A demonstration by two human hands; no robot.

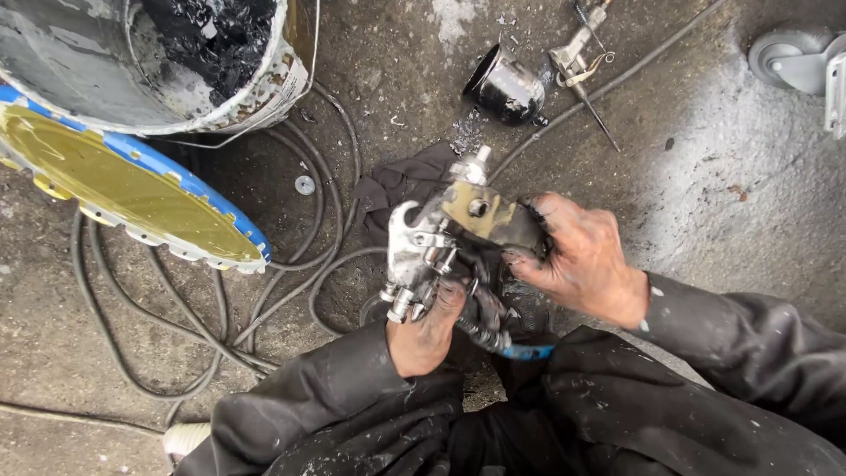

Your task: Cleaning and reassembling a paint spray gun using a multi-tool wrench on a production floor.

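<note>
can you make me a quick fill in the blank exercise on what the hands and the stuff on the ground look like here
1. Both hands, the left hand and the right hand, hold a metal ____ gun.
2. The bucket at top left has ____ paint inside.
3. The round lid beside the bucket is gold with a ____ rim.
4. The black cup lies on its ____ on the concrete.

Missing words: spray; black; blue; side

I see a stained concrete floor (pixel 705 176), a paint-caked bucket (pixel 264 88), its gold lid with blue rim (pixel 132 189), looping dark hoses (pixel 291 273), a washer (pixel 305 185), a dark rag (pixel 401 181), a black spray-gun cup (pixel 507 88), a needle part (pixel 582 62), a grey caster wheel (pixel 789 57)
</note>
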